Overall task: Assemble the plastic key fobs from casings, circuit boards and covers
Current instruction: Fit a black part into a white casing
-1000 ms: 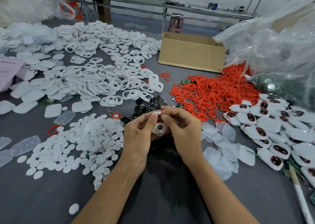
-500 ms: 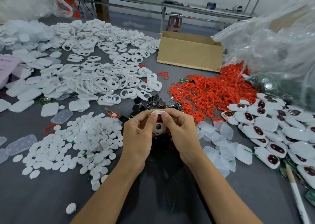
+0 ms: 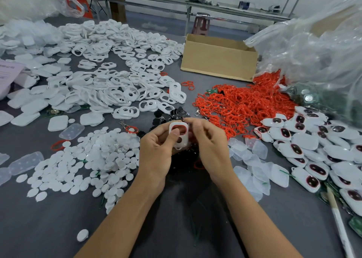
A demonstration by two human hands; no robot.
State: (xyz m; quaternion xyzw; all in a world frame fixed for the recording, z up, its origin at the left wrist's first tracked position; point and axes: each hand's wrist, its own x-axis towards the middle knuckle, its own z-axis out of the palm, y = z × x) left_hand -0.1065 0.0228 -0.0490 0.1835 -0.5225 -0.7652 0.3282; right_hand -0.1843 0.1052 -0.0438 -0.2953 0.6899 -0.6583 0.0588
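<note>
Here, left hand (image 3: 156, 152) round casing (image 3: 181, 139); right hand (image 3: 210, 146), blurred, perhaps slack beside its edge

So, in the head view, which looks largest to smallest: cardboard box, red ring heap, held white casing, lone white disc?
1. red ring heap and cardboard box: alike, box farther, unranked.
2. held white casing.
3. lone white disc.

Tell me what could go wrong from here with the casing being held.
The left hand grips the white casing, thumb across its middle; pressure there may pop the red ring out of the upper opening. The casing is held above the pile of black parts; if it slips, it could scatter them.
</note>
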